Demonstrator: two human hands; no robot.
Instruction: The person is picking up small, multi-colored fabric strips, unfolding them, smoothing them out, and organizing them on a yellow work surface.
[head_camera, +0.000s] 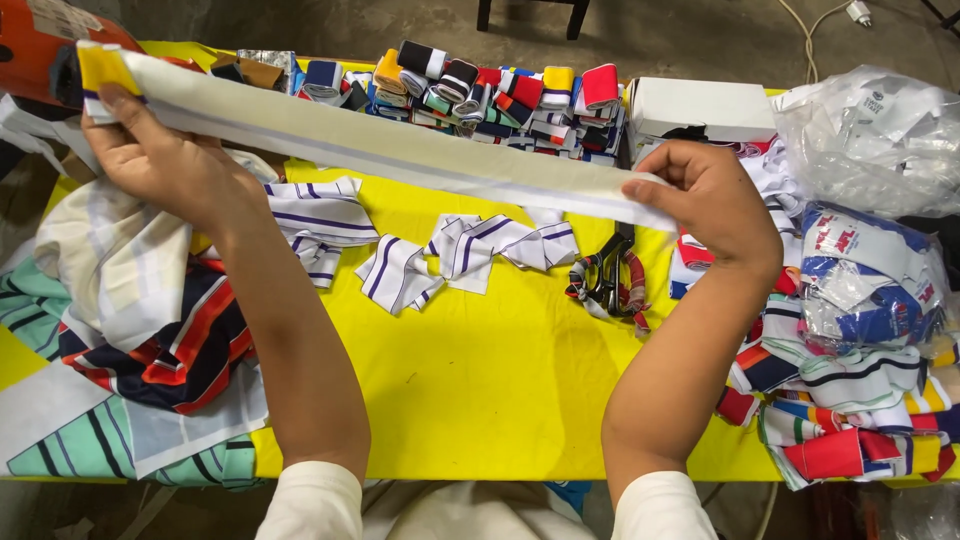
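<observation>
Fingers of the left hand (160, 160) and right hand (705, 200) pinch the ends of a cream strip (380, 145), stretched taut above the yellow table (480, 380). Scissors (608, 280) lie beneath; folded striped bands (500, 90) line the far edge.

A garment workshop, plainly: a yellow tabletop (480, 380) crowded with rolled knit collar strips (500, 90) in many colours, striped fabric pieces (460, 250), cloth-wrapped scissors (608, 280) and bagged trims (870, 290) over a bare concrete floor (680, 35).
</observation>
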